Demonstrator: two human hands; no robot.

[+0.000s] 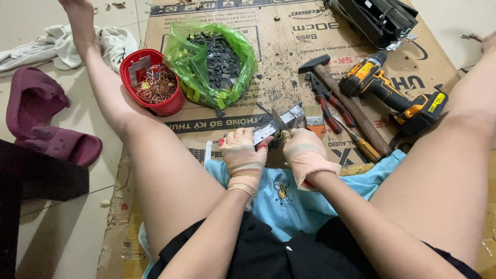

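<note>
Both my hands wear thin beige gloves. My left hand (pixel 241 155) grips the near end of a small grey metal block (pixel 279 124) held over the cardboard sheet (pixel 289 41). My right hand (pixel 306 152) is closed around a tool with red handles, its dark jaws (pixel 272 116) biting into the top of the block. The handles are mostly hidden inside my fist. Both hands sit close together between my bare legs, just above a light blue cloth (pixel 289 194).
A red bowl (pixel 153 82) of copper wire and a green plastic bag (pixel 213 62) of dark scraps stand at the far left. A hammer (pixel 341 98), red-handled pliers (pixel 326 103), a screwdriver (pixel 359 142), a yellow cordless drill (pixel 392 93) and a black tool bag (pixel 377 18) lie to the right. Maroon slippers (pixel 44 124) rest on the tiled floor.
</note>
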